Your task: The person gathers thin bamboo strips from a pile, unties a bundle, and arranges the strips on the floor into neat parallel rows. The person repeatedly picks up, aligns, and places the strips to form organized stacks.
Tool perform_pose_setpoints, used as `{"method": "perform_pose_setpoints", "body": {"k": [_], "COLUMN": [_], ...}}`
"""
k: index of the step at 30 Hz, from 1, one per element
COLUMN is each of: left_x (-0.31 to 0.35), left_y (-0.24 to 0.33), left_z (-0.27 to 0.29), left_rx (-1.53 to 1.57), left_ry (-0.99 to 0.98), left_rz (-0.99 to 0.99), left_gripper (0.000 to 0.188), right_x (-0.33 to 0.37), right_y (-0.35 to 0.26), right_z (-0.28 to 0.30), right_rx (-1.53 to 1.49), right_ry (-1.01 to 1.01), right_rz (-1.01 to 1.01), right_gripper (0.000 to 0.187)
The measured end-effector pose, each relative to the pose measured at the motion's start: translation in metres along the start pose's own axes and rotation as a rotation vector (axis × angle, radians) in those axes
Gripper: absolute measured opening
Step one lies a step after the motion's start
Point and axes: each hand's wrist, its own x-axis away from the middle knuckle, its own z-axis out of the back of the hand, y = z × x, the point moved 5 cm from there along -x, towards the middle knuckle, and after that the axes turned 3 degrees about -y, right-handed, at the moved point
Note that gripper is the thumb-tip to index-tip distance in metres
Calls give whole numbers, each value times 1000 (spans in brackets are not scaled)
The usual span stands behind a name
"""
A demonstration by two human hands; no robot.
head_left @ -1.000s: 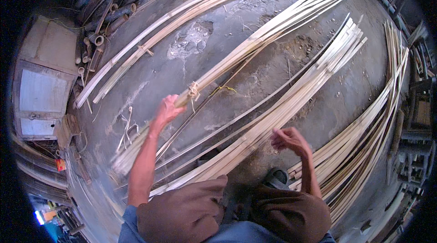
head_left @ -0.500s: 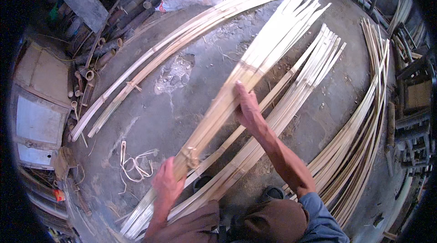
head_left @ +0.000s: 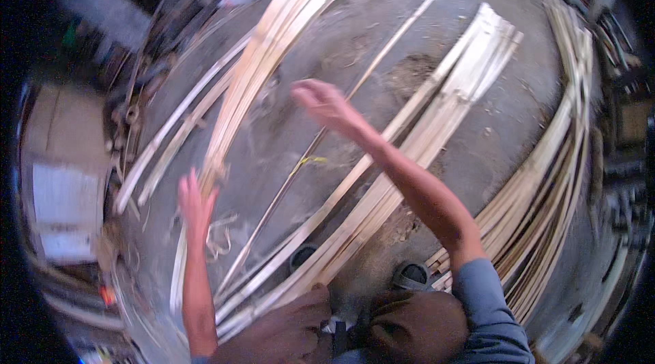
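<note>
A bundle of long pale split-bamboo strips leans away to the upper left, with a tie near its lower part. Next to that tie is my left hand, its blurred fingers stretched out and apart at the bundle's edge; whether they still touch it is unclear. My right hand hangs over the floor, away from the bundle, its fingers smeared by motion. Beneath it runs one thin strip, and a short yellow piece lies across it. A second group of strips lies by my right forearm.
Longer strips curve along the right side. Two thinner lengths lie at left, partly under the bundle. Loose curled strands rest near my left hand. Bamboo poles and panels line the left wall. My sandalled foot stands near the strips.
The bundle has swung from the middle to the upper left. My right hand has let go of it and moved left and up. My left hand has moved left, its fingers now spread.
</note>
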Motion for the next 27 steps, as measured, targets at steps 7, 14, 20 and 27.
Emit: {"method": "perform_pose_setpoints", "body": {"k": [7, 14, 20, 27], "left_x": [30, 56, 59, 84], "left_y": [115, 130, 162, 100], "left_z": [-95, -118, -13, 8], "left_rx": [204, 329, 411, 433], "left_ry": [-260, -266, -308, -91], "left_rz": [-226, -258, -263, -97], "left_gripper": [60, 32, 14, 26], "right_x": [120, 143, 97, 36], "right_y": [95, 133, 87, -20], "right_z": [52, 42, 20, -37], "right_rx": [-204, -179, -617, -408], "right_ry": [113, 77, 317, 15], "right_rz": [-369, -495, -477, -128], "right_gripper": [32, 35, 46, 42]}}
